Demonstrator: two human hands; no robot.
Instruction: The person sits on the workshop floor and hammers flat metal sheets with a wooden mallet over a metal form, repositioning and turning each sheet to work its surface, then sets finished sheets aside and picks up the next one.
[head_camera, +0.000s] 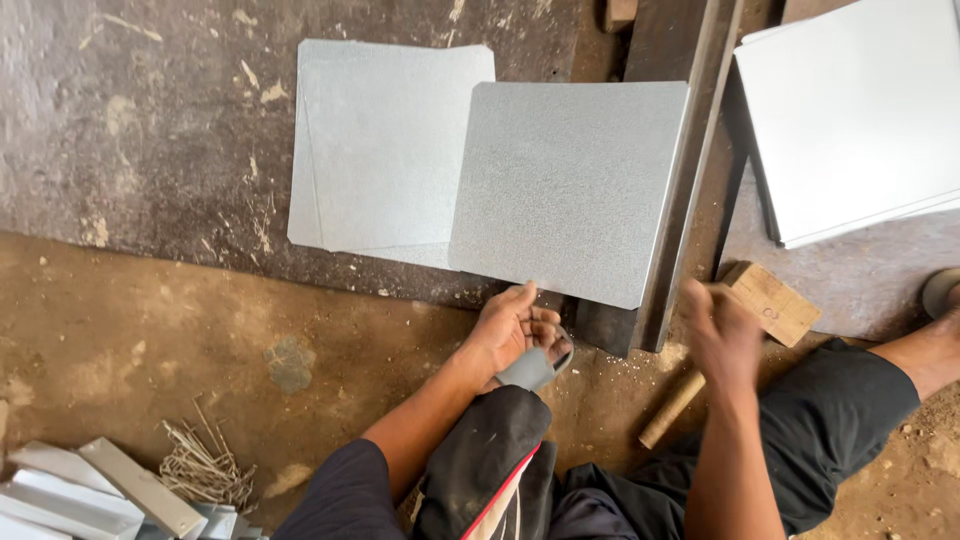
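The flat, square sheet of grey speckled metal (570, 190) lies on the floor in front of the person, with its right edge over a long dark steel bar (668, 170). It seems to rest there so the hard bar sits under that edge. The left hand (515, 325) touches the sheet's near edge with its fingertips, as if to keep it from sliding. The fingers are bent, but not closed around anything I can see. A grey sandal strap (535, 368) shows just below that hand.

The right hand (722, 335) is blurry, so it looks to be moving. Its grip is closed around the round wooden handle of a wooden mallet (770, 300). The mallet's blocky head is just to the right of the bar's near end.

Left of the sheet, and partly under it, lies a stack of more grey metal sheets (380, 140). Far to the right is a pile of white flat panels (860, 110). Down in the near left corner are some folded pale metal pieces (90, 490) and a small bunch of thin wire bits (205, 465). All of it sits on a dirty brown earth floor (150, 320).
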